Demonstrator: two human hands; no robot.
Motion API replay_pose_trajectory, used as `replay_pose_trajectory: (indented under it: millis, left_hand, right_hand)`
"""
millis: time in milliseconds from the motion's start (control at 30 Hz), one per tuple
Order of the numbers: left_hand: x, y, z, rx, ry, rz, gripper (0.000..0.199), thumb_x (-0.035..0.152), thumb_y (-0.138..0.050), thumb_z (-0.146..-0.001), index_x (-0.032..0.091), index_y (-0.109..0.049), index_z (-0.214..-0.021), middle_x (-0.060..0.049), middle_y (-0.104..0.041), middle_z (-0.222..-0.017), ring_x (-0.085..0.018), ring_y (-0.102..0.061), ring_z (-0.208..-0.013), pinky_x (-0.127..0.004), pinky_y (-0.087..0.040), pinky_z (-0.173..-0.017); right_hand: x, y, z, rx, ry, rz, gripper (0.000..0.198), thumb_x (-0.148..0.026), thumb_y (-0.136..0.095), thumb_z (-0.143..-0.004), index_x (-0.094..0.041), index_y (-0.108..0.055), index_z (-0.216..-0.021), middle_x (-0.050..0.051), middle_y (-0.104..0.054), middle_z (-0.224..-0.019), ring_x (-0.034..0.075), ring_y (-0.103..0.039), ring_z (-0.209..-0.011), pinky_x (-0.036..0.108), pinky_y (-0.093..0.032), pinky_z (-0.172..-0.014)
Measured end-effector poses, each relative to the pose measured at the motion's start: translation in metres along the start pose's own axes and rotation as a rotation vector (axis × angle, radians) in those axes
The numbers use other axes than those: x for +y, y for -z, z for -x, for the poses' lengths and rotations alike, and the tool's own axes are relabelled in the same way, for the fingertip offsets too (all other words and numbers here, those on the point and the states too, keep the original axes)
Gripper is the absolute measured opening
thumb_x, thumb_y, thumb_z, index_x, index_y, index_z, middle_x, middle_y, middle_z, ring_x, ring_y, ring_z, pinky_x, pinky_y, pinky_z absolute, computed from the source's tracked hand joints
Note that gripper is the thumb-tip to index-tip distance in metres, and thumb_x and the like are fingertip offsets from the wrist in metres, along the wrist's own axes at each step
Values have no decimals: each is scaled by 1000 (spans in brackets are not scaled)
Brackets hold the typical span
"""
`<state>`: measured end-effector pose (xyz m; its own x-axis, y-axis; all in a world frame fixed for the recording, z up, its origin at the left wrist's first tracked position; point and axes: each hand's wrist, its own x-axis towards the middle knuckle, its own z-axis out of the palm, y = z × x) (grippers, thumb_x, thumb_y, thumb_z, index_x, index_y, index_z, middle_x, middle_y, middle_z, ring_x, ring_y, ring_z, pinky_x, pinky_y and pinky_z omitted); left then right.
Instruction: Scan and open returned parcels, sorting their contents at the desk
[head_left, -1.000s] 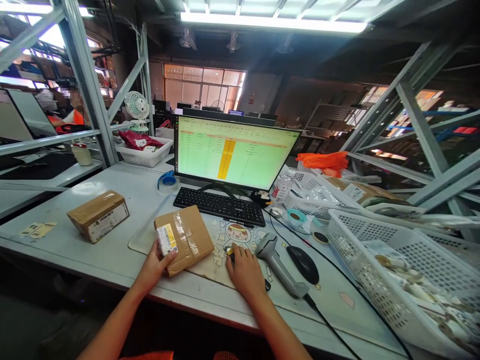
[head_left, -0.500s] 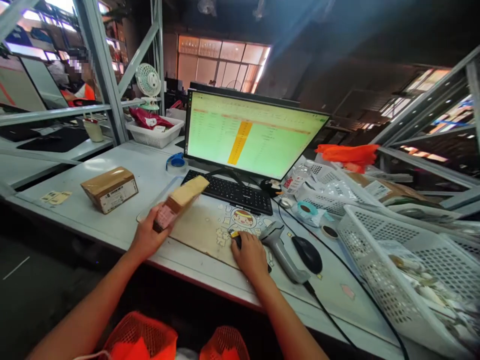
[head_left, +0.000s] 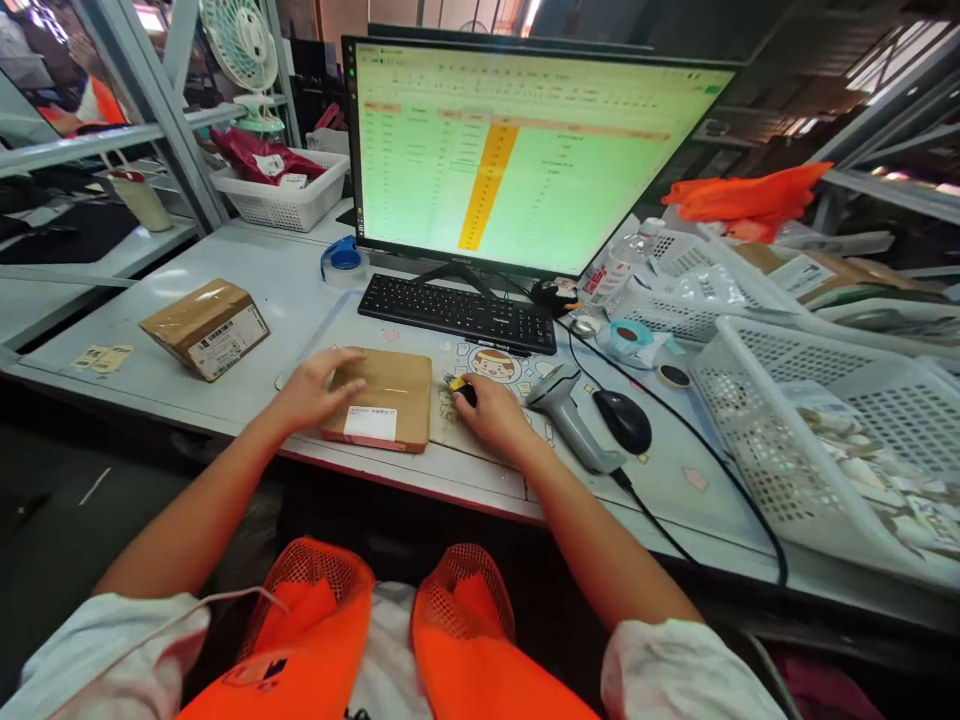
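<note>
**Parcel flat under my left hand, right hand on a small black object**

The pale grey surface (head_left: pixel 247 300) fills the middle of the frame. At the top centre stands the wide black-framed monitor with a green spreadsheet (head_left: pixel 525 150), with the black keyboard (head_left: pixel 459 312) below it. A white plastic mesh basket (head_left: pixel 825 420) sits at the right. My flat brown cardboard parcel with a white label (head_left: pixel 386 400) lies low in the centre on a worn desk mat. My left hand (head_left: pixel 315 388) rests on its left edge, fingers spread and laid flat. A second brown taped box (head_left: pixel 204 326) lies well apart at the left. My right hand (head_left: pixel 491 412) curls over a small black and yellow object (head_left: pixel 461 386), just beside the grey handheld scanner (head_left: pixel 570 425).
</note>
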<state>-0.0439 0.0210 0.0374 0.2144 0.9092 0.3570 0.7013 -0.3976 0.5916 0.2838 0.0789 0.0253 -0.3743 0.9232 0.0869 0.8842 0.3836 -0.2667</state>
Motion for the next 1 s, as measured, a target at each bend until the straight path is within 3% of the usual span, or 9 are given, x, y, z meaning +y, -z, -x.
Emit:
replay_pose_trajectory:
  millis: [67, 200, 333, 433, 533, 633, 700, 800, 1000]
  left_hand:
    - [-16, -2, -27, 96, 135, 96, 57, 53, -62, -93, 18, -66, -138, -12, -64, -147, -30, -58, -139, -46, -43, -122]
    - [-33, -24, -56, 32, 307, 224, 62, 50, -64, -86, 16, -66, -138, -14, -63, -146, -32, -56, -139, -47, -42, -121]
    - [-34, -36, -63, 24, 325, 270, 56, 49, -67, -83, 15, -72, -128, -12, -70, -133, -31, -64, -123, -45, -46, -115]
    - [-34, -36, -70, -1, 312, 291, 54, 49, -70, -82, 16, -74, -123, -11, -73, -124, -30, -66, -115, -44, -49, -110]
    - [-37, -38, -77, -2, 312, 347, 52, 48, -71, -82, 15, -76, -121, -11, -75, -119, -29, -66, -110, -42, -50, -107]
    - [-43, -43, -80, 30, 331, 435, 49, 48, -70, -82, 15, -77, -117, -10, -76, -116, -27, -67, -107, -40, -51, -103]
    - [-47, -46, -80, 48, 342, 484, 47, 47, -70, -82, 15, -78, -115, -9, -76, -116, -26, -67, -107, -39, -51, -102]
    - [-52, -48, -79, 58, 337, 508, 45, 46, -69, -82, 15, -79, -113, -9, -76, -117, -26, -66, -109, -39, -50, -103]
    - [-49, -47, -80, 60, 297, 455, 45, 45, -65, -85, 14, -79, -113, -10, -76, -121, -27, -66, -114, -41, -48, -108]
  right_hand:
    - [-6, -2, -3, -1, 23, -30, 35, -33, -57, -101, -14, -68, -129, 17, -74, -122, 30, -69, -108, 34, -48, -88]
    - [-9, -6, -6, -2, 56, -82, 33, -31, -56, -101, -14, -69, -126, 16, -74, -123, 29, -69, -109, 34, -48, -89]
    - [-5, -4, -10, -50, 97, -155, 28, -27, -53, -103, -15, -69, -121, 16, -74, -126, 28, -67, -114, 34, -47, -95]
    - [-2, 2, -14, -82, 108, -240, 22, -23, -48, -103, -15, -69, -105, 16, -75, -118, 27, -67, -109, 34, -48, -95]
    - [-2, 8, -17, -210, 11, -490, 29, -22, -40, -106, -18, -59, -85, 12, -74, -92, 21, -70, -81, 32, -54, -79]
    - [-2, 9, -15, -405, -179, -952, 30, -21, -33, -107, -20, -53, -85, 5, -70, -75, 17, -66, -59, 28, -56, -60]
    - [-3, 6, -13, -454, -275, -1168, 27, -22, -34, -108, -20, -53, -88, 3, -68, -69, 16, -65, -53, 26, -56, -53]
    - [-6, 2, -8, -441, -362, -1308, 26, -27, -36, -110, -21, -51, -90, 1, -66, -63, 14, -59, -45, 22, -50, -43]
    - [-18, 0, 2, -395, -390, -1371, 27, -27, -36, -110, -21, -52, -88, -2, -63, -61, 11, -55, -40, 18, -44, -37]
